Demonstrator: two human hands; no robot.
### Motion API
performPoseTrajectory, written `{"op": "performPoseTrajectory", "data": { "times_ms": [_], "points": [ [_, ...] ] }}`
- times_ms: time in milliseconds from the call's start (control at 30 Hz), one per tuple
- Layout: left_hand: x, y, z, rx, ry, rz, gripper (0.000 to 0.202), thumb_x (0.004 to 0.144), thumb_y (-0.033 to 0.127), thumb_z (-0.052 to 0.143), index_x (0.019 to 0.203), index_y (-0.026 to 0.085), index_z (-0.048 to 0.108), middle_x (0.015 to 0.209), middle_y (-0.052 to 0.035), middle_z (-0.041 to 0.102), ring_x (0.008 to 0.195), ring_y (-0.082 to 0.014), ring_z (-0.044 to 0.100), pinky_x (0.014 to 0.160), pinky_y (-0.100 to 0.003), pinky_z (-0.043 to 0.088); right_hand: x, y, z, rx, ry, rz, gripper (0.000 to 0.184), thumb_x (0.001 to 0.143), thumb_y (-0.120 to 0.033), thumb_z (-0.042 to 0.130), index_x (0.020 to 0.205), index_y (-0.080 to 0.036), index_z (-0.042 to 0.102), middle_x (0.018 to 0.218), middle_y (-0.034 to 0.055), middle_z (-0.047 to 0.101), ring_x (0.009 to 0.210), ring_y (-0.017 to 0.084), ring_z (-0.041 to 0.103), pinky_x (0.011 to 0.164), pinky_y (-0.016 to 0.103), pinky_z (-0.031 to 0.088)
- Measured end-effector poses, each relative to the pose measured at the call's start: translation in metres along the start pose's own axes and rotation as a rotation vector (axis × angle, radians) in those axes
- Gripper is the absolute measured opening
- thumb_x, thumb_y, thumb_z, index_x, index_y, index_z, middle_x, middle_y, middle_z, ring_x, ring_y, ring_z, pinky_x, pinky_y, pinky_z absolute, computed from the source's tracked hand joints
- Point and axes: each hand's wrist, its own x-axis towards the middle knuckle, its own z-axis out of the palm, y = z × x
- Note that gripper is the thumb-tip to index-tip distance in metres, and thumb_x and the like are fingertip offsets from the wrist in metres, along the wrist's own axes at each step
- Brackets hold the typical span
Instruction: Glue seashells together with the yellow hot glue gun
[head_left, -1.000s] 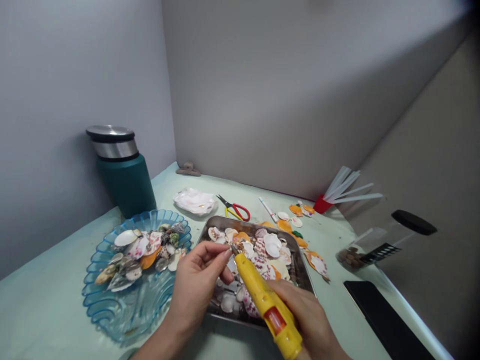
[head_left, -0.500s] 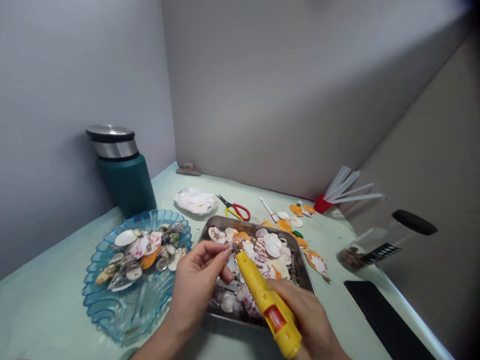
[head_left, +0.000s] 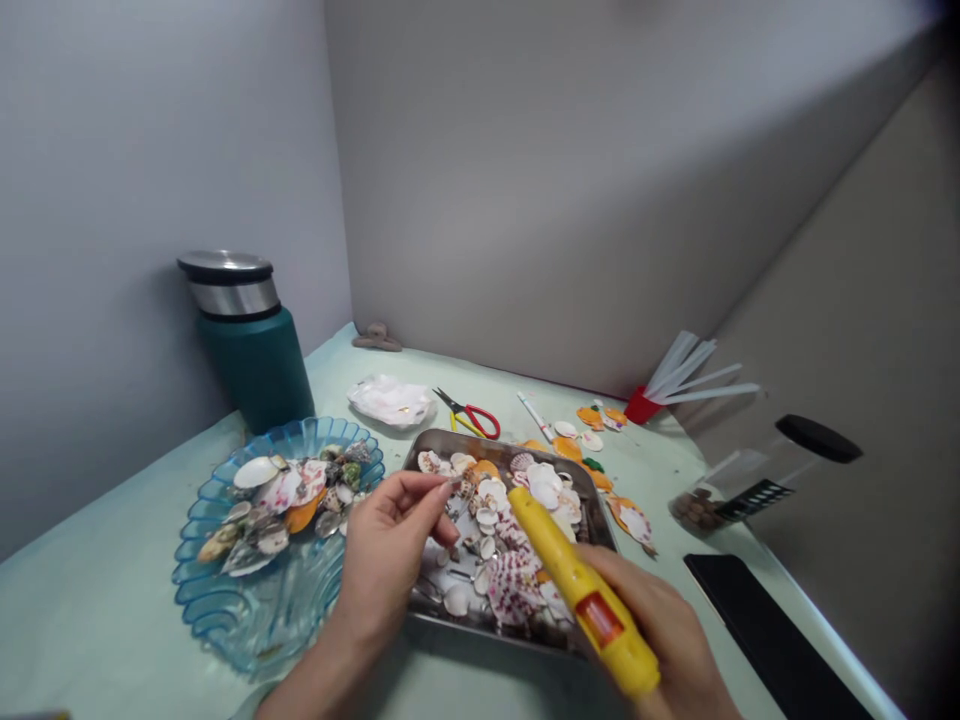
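My left hand [head_left: 391,545] is closed in a pinch above the left side of a metal tray [head_left: 480,628]. Between thumb and forefinger is something tiny that I cannot make out. In my right hand [head_left: 664,630] is a yellow glue gun [head_left: 574,575], its front end slanting up and left over the tray, apart from the left hand. White, orange and purple-speckled seashells [head_left: 516,585] fill much of the tray. Left of my left hand, a blue scalloped plate [head_left: 189,575] holds a heap of mixed shells [head_left: 277,490].
Behind the tray lie red-and-yellow-handled scissors [head_left: 480,420], a white marker [head_left: 535,417] and a crumpled white bundle [head_left: 391,400]. Orange shell pieces [head_left: 631,520] line its right side. A teal bottle [head_left: 259,365], red cup of translucent sticks [head_left: 642,406], clear jar [head_left: 697,508] and black phone-like slab [head_left: 765,630] stand around.
The glue gun has moved right and back, away from the fingertips of my left hand. My left hand keeps its pinch and has shifted only slightly.
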Motion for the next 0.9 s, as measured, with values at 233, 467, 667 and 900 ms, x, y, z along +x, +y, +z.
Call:
{"op": "performPoseTrajectory", "data": {
  "times_ms": [233, 467, 667, 900],
  "points": [
    [0.002, -0.001, -0.003, 0.013, 0.031, 0.044, 0.015, 0.075, 0.027, 0.067, 0.082, 0.015, 0.062, 0.047, 0.0035, 0.061, 0.045, -0.0070, 0.055, 0.051, -0.016, 0.042, -0.014, 0.030, -0.009, -0.505, -0.346, 0.183, 0.037, 0.088, -0.025, 0.049, 0.123, -0.015, 0.049, 0.100, 0.0144, 0.066, 0.086, 0.029, 0.063, 0.071, 0.042, 0.051],
    [0.002, -0.001, -0.005, -0.017, 0.019, 0.106, 0.014, 0.076, 0.026, 0.067, 0.081, 0.014, 0.062, 0.048, 0.0039, 0.061, 0.047, -0.0072, 0.057, 0.053, -0.016, 0.043, 0.017, 0.005, -0.021, -0.592, -0.479, 0.206, 0.026, 0.086, -0.038, 0.057, 0.106, -0.023, 0.063, 0.088, 0.0087, 0.062, 0.084, 0.028, 0.056, 0.073, 0.044, 0.045],
    [0.005, -0.001, -0.006, -0.085, 0.037, 0.125, 0.015, 0.074, 0.026, 0.068, 0.081, 0.014, 0.062, 0.047, 0.0039, 0.061, 0.045, -0.0078, 0.056, 0.052, -0.017, 0.043, 0.061, -0.038, 0.016, -0.404, -0.520, 0.052, 0.010, 0.088, -0.027, 0.057, 0.090, -0.023, 0.066, 0.086, 0.0046, 0.065, 0.088, 0.023, 0.053, 0.079, 0.036, 0.041],
    [0.005, 0.003, -0.009, -0.145, 0.049, 0.127, 0.017, 0.072, 0.026, 0.069, 0.081, 0.014, 0.061, 0.048, 0.0041, 0.061, 0.045, -0.0094, 0.056, 0.050, -0.018, 0.042, 0.082, -0.031, 0.080, -0.553, -0.620, 0.004, 0.008, 0.080, -0.013, 0.061, 0.078, -0.016, 0.068, 0.080, 0.0105, 0.068, 0.086, 0.027, 0.055, 0.077, 0.039, 0.040]
  ]
}}
